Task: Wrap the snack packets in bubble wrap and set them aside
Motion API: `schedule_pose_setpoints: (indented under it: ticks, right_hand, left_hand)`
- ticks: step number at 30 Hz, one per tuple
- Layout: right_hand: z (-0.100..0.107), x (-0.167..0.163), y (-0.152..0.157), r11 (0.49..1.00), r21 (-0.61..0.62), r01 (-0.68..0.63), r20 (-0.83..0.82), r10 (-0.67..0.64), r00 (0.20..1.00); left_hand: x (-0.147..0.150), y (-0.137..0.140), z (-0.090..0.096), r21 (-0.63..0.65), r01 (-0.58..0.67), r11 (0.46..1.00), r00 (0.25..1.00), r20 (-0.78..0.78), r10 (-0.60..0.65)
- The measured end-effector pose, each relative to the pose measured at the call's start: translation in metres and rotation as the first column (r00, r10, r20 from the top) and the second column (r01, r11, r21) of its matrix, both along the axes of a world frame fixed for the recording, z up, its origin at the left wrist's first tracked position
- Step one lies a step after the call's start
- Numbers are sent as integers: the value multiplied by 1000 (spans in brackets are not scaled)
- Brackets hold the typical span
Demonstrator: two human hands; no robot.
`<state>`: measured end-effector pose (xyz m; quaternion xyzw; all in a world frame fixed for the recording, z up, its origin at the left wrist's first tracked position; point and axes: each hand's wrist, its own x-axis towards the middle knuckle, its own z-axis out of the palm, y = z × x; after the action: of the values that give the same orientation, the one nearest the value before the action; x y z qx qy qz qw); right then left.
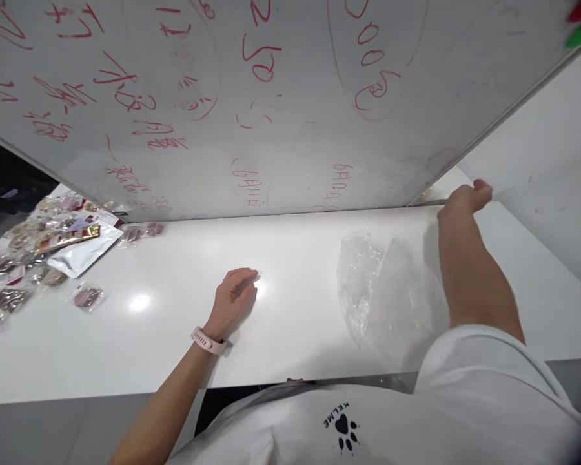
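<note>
My left hand (233, 296) rests on the white table (290, 336) with its fingers loosely bent and the thumb apart, and nothing shows in it. A pink band (208, 341) circles that wrist. Stretched far to the right, my right hand (466, 197) is beside the lower right corner of the whiteboard (300, 148). Its fingers are mostly hidden, so I cannot make out what it touches. Between my arms lie clear plastic bags (399, 300), crumpled and flat, close to my right forearm.
At the far left is a heap of small wrapped packets (10, 271), with a silver pouch (84, 250) and a gold strip packet (68, 239) on it. A single purple packet (88, 297) lies nearer. The whiteboard, with red writing, stands upright along the table's back.
</note>
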<state>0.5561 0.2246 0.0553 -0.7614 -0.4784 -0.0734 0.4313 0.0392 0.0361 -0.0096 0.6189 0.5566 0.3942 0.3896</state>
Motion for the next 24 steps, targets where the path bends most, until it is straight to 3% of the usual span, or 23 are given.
schedule_pose_setpoints:
  ticks: [3, 4, 5, 6, 8, 9, 12, 14, 16, 18, 20, 24]
  right_hand:
    - [5, -33, -76, 1000, -27, -4, -260, -3, 965]
    - [1, -51, -112, 983, -83, -167, -246, 142, 959]
    - [-8, -73, -150, 910, -212, -356, -179, 322, 930]
    - [-20, -97, -186, 815, -355, -458, -108, 451, 886]
    - [-48, -145, -247, 655, -588, -475, -39, 563, 825]
    - [-61, -167, -268, 633, -633, -446, -1, 576, 818]
    - [-87, -227, -293, 594, -631, -499, 74, 687, 723]
    - [-90, -260, -288, 509, -590, -627, 70, 806, 588]
    - [-86, -286, -280, 406, -552, -729, 48, 888, 458]
    - [-81, -298, -274, 344, -537, -770, 16, 917, 399]
    - [-81, -290, -270, 371, -546, -751, 5, 898, 440]
    - [-91, -232, -267, 574, -580, -578, 120, 762, 637]
  left_hand:
    - [-1, 0, -3, 0, -1, 1000, 1000, -7, 1]
    - [-2, 1, -3, 2, -3, 1000, 1000, -2, 3]
    - [-3, 2, -3, 3, -5, 1000, 1000, 3, 5]
    - [-3, 3, -2, 3, -8, 1000, 1000, 5, 8]
    - [-1, 4, 0, -13, 0, 1000, 1000, -3, 0]
    - [1, 4, 3, -29, 12, 999, 1000, -3, -12]
    - [18, -4, 10, -110, 110, 988, 991, 85, -101]
    - [32, -17, 13, -144, 182, 973, 971, 181, -154]
    - [38, -33, 12, -138, 150, 979, 974, 193, -122]
    - [29, -48, 8, -109, 15, 994, 988, 153, 2]
    - [4, -59, 3, -103, -141, 985, 975, 158, 156]
    - [-68, -75, 3, -231, -291, 928, 885, 304, 353]
